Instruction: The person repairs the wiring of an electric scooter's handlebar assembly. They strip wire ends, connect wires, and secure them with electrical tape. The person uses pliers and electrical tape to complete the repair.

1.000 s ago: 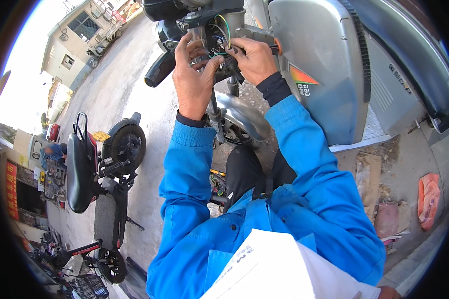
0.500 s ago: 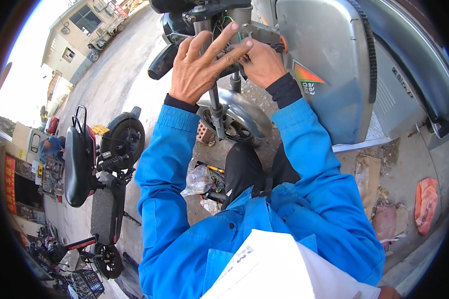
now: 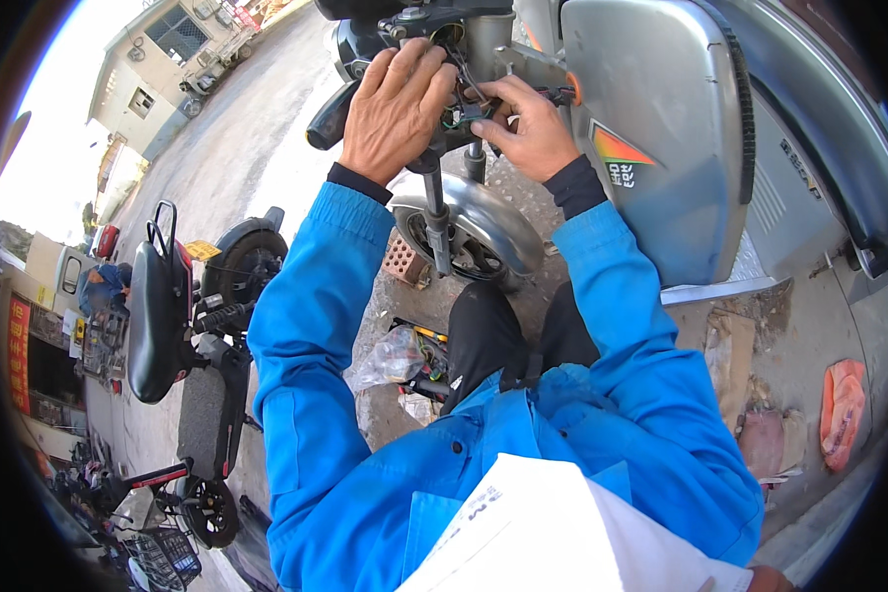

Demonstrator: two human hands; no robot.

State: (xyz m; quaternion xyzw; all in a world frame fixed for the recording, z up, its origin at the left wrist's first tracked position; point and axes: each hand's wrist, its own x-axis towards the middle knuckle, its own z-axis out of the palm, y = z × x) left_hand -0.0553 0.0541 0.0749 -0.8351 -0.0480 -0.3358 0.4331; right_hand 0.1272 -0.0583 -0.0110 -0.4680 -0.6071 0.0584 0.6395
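Observation:
My left hand (image 3: 397, 113) is curled over the steering head of a three-wheeled vehicle, its fingers bent together among dark wires (image 3: 472, 71). What its fingertips grip is hidden. Close on its right, my right hand (image 3: 531, 126) has thumb and forefinger bent around the dark and green wiring below the steering column. A black handlebar grip (image 3: 332, 116) juts out beside my left hand. Below both hands stand the front fork (image 3: 436, 212) and the wheel's silver mudguard (image 3: 493, 219).
The vehicle's grey front panel (image 3: 651, 118) rises to my right. Between my knees and the left scooter (image 3: 155, 326) lie a clear plastic bag (image 3: 393, 355) and tools. A holed brick (image 3: 403, 259) sits near the wheel. An orange cloth (image 3: 842, 414) lies far right; a person (image 3: 106, 288) crouches far left.
My left hand has gone from spread, raised fingers to curled ones, down in the wiring. My right hand has shifted slightly right, its thumb and forefinger now showing. The view has shifted a little.

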